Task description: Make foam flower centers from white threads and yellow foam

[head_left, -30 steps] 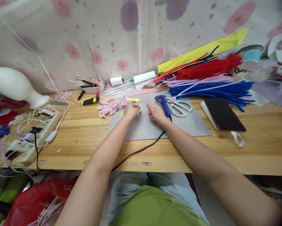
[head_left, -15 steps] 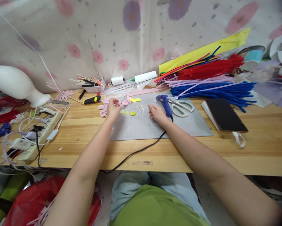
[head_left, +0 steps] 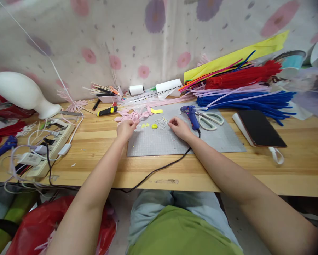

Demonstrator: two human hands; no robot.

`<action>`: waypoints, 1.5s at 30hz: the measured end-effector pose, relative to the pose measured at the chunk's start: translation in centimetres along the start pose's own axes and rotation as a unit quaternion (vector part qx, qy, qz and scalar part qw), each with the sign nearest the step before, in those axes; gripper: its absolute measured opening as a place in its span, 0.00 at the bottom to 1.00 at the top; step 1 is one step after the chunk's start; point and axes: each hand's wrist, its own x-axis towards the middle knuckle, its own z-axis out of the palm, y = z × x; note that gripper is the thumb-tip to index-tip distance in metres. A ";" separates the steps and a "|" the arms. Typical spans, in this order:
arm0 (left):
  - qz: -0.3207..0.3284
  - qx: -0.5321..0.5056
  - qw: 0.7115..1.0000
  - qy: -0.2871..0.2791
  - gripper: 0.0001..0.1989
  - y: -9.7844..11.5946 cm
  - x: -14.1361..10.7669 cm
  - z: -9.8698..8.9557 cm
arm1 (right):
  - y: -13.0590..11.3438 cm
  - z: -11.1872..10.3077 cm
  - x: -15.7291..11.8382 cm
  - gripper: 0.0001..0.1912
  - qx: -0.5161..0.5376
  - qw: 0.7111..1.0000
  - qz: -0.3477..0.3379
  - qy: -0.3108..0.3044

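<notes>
My left hand (head_left: 126, 129) is at the left edge of the grey cutting mat (head_left: 153, 147), thumb and fingertips pinched together in front of a heap of pink fuzzy petals (head_left: 131, 116). What is between those fingertips is too small to name. My right hand (head_left: 180, 128) has its fingers curled closed, the tips right beside a bunch of thin white strands (head_left: 162, 123); whether it grips one is unclear. Between the hands lie a small yellow round piece (head_left: 154, 126) and yellow scraps (head_left: 145, 125). A yellow strip (head_left: 156, 111) touches the petals.
A blue glue gun (head_left: 192, 117) and scissors (head_left: 209, 120) lie right of my right hand, the gun's black cord (head_left: 159, 170) crossing the table edge. Blue pipe cleaners (head_left: 243, 102), a phone (head_left: 261, 128), a utility knife (head_left: 107, 111) and a power strip (head_left: 52, 145) surround the mat.
My left hand has drawn back from the petals, toward me and slightly left, and its fingers are pinched lower. The right hand has edged a little closer to the white strands.
</notes>
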 end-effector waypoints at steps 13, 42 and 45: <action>0.317 0.219 0.923 -0.021 0.14 -2.6 0.5 -1.0 | 0.1 -0.1 -0.1 0.04 -0.021 1.000 -0.003 -0.012; -0.043 -0.556 0.829 -0.048 0.08 4.5 -3.3 5.7 | 0.4 -0.8 -0.1 0.08 -0.042 0.997 -0.010 -0.067; -0.017 -0.532 0.846 -0.022 0.05 4.2 -3.2 5.9 | -1.0 -3.8 -0.6 0.13 -0.059 0.976 -0.009 -0.211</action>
